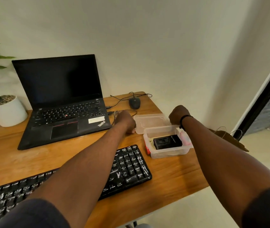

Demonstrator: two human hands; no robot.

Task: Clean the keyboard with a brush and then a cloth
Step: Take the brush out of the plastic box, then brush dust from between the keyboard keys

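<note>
A black keyboard (pixel 131 167) streaked with white dust lies at the front of the wooden desk (pixel 172 175), partly under my left forearm. Behind its right end stands an uncovered clear plastic container (pixel 168 153) holding a black box (pixel 167 142), with something yellow at its left and something pink at its right. The clear lid (pixel 150 122) lies flat just behind the container. My left hand (pixel 126 120) grips the lid's left edge and my right hand (pixel 178 115) grips its right edge. No brush or cloth is plainly visible.
An open black laptop (pixel 61 102) stands at the back left, a white plant pot (pixel 7 111) beside it. A wired mouse (pixel 134 102) and loose cables lie behind the lid. The desk's right edge runs close to the container.
</note>
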